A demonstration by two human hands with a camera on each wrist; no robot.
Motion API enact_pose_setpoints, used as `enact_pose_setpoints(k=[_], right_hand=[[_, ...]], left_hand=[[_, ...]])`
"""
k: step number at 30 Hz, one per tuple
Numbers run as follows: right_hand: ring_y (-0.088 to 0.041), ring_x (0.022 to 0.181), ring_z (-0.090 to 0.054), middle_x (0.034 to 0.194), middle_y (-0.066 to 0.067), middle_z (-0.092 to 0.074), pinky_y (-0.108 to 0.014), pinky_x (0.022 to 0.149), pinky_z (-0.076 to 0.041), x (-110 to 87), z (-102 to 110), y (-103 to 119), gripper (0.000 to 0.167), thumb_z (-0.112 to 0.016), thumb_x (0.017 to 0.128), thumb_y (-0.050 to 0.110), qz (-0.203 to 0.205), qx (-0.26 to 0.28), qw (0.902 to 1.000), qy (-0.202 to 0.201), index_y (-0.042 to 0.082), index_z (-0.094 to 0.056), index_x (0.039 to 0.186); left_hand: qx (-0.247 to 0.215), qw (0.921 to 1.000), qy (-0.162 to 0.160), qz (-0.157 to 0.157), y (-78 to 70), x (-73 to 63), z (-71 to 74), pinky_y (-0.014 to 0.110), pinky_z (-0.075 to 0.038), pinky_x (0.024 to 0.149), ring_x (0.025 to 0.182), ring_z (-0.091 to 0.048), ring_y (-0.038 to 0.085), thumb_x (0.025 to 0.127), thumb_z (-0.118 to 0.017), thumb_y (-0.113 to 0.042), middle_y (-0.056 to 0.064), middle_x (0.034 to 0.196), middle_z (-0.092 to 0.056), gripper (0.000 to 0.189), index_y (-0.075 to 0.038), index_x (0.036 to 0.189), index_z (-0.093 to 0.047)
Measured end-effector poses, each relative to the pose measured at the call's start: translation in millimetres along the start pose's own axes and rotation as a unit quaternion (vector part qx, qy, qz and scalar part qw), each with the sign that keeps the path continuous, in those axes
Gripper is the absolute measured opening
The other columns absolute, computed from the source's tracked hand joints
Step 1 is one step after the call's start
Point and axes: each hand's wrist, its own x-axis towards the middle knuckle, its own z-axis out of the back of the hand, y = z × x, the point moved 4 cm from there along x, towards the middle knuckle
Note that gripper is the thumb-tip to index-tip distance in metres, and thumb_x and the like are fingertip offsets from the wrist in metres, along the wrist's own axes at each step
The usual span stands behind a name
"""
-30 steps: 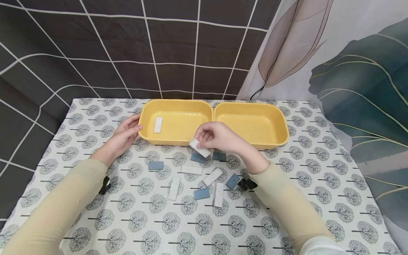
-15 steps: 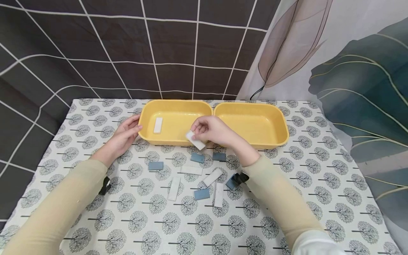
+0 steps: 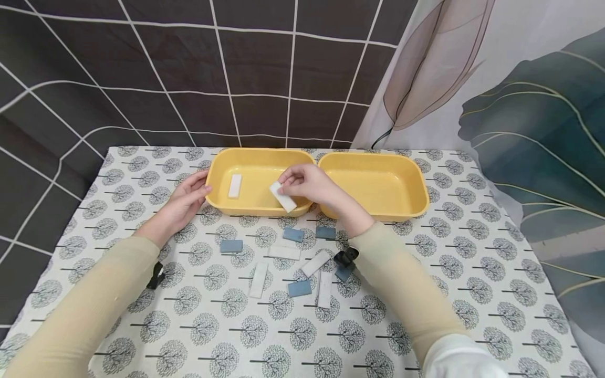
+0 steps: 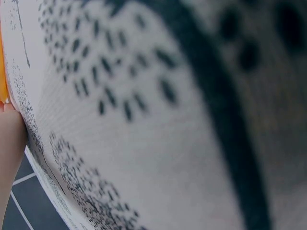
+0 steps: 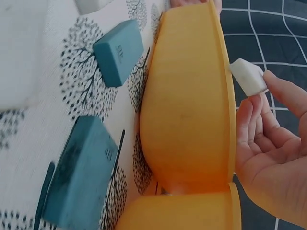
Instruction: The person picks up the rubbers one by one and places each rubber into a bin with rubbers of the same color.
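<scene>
My right hand (image 3: 307, 184) pinches a white rectangular block (image 3: 282, 197) between thumb and fingers over the front rim of the left yellow bin (image 3: 264, 211). In the right wrist view the white block (image 5: 248, 76) shows above the rim of the bin (image 5: 187, 96). One white block (image 3: 234, 186) lies inside that bin at its left. My left hand (image 3: 184, 202) holds the bin's left end, thumb over the rim and fingers along the outside. The left wrist view shows mostly tablecloth, with part of the left forearm (image 4: 12, 148) at its edge.
A second yellow bin (image 3: 378, 216) stands to the right, end to end with the first. Several blue blocks (image 3: 299, 288) and several white blocks (image 3: 258, 280) lie scattered in front on the tree-print tablecloth (image 3: 208, 336). A dark gridded cloth (image 3: 255, 63) hangs behind.
My right hand has moved left and slightly away from me, carrying the white block from in front of the bins to over the left bin's rim. The left hand has stayed put.
</scene>
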Motion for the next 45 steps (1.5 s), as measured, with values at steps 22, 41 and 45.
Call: enact_pose_setpoints(k=[22,41,45], right_hand=[[-0.01,0.085,-0.065,0.091,0.0,-0.07,-0.02,0.084,-0.06,29.7,-19,-12,0.026,-0.077,0.092,0.0,-0.05,0.133,0.9897,-0.017,-0.008,-0.07,0.116],[-0.013,0.086,-0.068,0.095,-0.005,-0.071,-0.026,0.089,-0.067,55.8,-35,-24,0.023,-0.077,0.092,-0.005,-0.124,0.211,0.9689,-0.033,-0.006,-0.069,0.114],[-0.013,0.085,-0.069,0.094,-0.004,-0.071,-0.027,0.09,-0.068,59.6,-38,-26,0.022,-0.077,0.093,-0.004,-0.136,0.221,0.9651,-0.038,-0.006,-0.069,0.113]], left_hand=[[-0.004,1.0,0.004,-0.002,-1.3,-1.1,-0.7,0.007,-0.049,0.11,0.126,-0.057,-0.004,0.107,-0.056,-0.001,0.021,0.177,-0.005,0.073,0.001,0.167,-0.013],[-0.002,1.0,-0.002,0.004,-1.5,0.5,-1.6,0.008,-0.046,0.112,0.124,-0.055,-0.005,0.106,-0.056,0.0,0.02,0.178,-0.006,0.074,0.0,0.167,-0.014],[-0.003,1.0,-0.001,0.006,-1.7,0.3,-1.9,0.008,-0.047,0.112,0.125,-0.056,-0.004,0.106,-0.057,-0.001,0.02,0.178,-0.006,0.075,0.0,0.167,-0.013]])
